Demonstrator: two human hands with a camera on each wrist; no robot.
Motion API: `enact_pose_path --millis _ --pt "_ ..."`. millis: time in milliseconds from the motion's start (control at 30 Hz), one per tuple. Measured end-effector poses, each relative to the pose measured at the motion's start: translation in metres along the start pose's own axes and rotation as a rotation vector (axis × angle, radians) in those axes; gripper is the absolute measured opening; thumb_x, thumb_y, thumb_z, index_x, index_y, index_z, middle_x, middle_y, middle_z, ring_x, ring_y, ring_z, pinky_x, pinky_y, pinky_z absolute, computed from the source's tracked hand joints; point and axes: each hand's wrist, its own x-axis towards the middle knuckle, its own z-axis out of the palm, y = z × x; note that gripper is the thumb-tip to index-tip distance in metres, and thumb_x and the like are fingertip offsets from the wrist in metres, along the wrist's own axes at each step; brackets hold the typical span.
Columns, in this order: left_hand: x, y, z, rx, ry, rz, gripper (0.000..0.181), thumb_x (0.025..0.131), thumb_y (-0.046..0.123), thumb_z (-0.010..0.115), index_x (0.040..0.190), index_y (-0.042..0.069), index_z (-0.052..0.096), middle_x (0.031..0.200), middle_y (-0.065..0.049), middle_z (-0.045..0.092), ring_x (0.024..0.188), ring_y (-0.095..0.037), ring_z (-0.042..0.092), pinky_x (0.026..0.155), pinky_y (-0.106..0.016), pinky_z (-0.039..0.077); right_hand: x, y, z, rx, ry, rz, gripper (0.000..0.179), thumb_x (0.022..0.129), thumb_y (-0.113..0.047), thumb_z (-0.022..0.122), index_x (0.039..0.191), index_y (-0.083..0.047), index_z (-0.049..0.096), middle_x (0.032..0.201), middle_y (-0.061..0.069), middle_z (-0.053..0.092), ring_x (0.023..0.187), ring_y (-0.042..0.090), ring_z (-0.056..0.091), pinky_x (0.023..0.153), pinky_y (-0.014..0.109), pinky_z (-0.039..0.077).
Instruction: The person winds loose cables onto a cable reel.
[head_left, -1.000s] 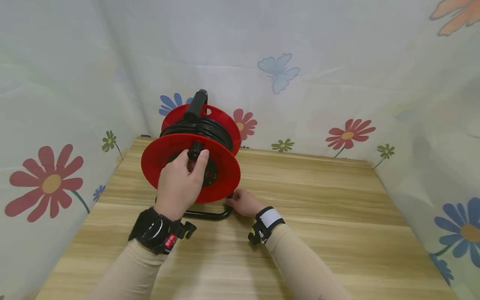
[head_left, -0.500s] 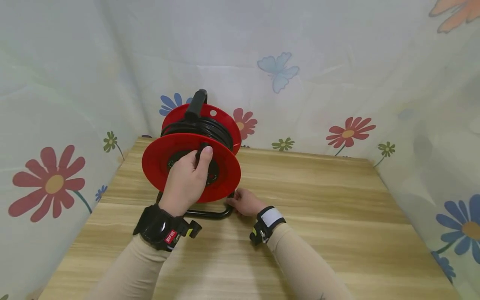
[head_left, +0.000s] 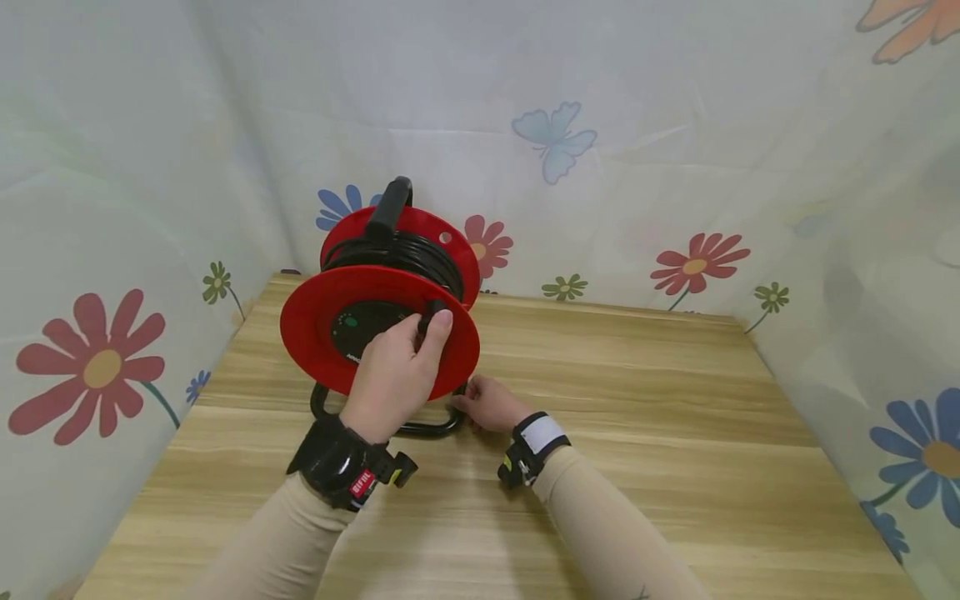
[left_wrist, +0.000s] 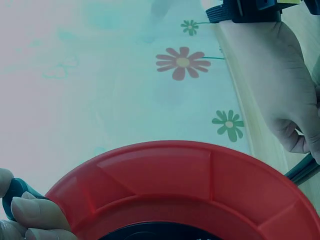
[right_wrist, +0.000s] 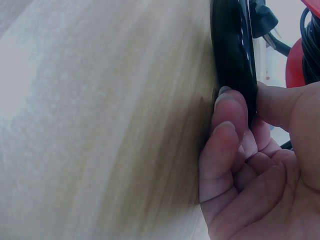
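A cable reel with red flanges [head_left: 311, 329] stands on a black tube frame [head_left: 431, 431], with black cable [head_left: 407, 252] wound between the flanges. My left hand [head_left: 393, 371] grips the black crank knob [head_left: 432, 313] at the right part of the front flange. In the left wrist view, its fingers [left_wrist: 40, 216] curl round that knob. Low at the frame's right corner, my right hand [head_left: 493, 406] pinches the tube between thumb and fingers. The right wrist view shows the fingertips around the black tube [right_wrist: 232, 47], close to the table; a black plug [right_wrist: 263, 20] shows behind it.
The reel stands on the left part of a wood-grain table [head_left: 637, 400]. A carry handle [head_left: 388, 210] rises at the reel's top. White cloth [head_left: 450, 67] printed with flowers and a butterfly hangs at the back and both sides.
My left hand has carried the crank knob from the flange's top centre to its right side. The reel has turned clockwise with it; the rear flange's hole moved right. My right hand stayed put.
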Motion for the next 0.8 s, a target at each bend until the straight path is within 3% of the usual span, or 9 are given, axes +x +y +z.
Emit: enact_pose_path --millis 800 --pt "-0.009 -0.007 0.023 0.067 -0.065 -0.026 0.049 0.094 0.058 0.042 0.074 0.015 0.053 0.058 -0.003 0.051 0.056 -0.017 0.049 0.049 -0.030 0.036 -0.001 0.000 0.000 0.064 0.001 -0.031 0.024 0.094 -0.028 0.057 0.084 -0.006 0.055 0.068 0.006 0.061 0.054 0.015 0.053 0.047 0.025 0.041"
